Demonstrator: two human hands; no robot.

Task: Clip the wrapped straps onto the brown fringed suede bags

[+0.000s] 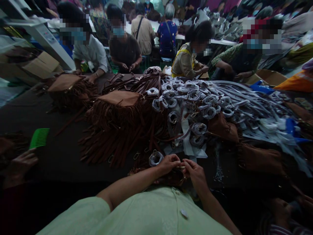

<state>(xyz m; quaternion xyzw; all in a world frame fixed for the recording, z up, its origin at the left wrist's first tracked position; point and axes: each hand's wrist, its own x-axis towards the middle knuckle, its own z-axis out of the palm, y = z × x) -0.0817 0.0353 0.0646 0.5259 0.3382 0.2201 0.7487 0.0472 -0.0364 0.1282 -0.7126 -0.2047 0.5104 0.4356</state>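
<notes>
My left hand point(169, 164) and my right hand point(195, 170) meet close in front of my body, fingertips pinched nearly together. Between them shows a small gold-coloured metal fitting point(181, 167), too small to make out fully. Beneath the hands lies a brown fringed bag point(171, 180), partly covered by my forearm and fingers. Just beyond my left hand sits a rolled strap wrapped in pale plastic point(156, 158). Loose gold oval rings point(136, 155) lie farther left, by a fan of brown straps point(105, 147).
Wrapped strap coils point(195, 94) are heaped across the table's middle and right. Brown fringed bags point(119, 98) stand at left, others point(262, 159) at right. At far left another person's hand point(23, 163) holds a green comb point(40, 137). Several people sit across the table.
</notes>
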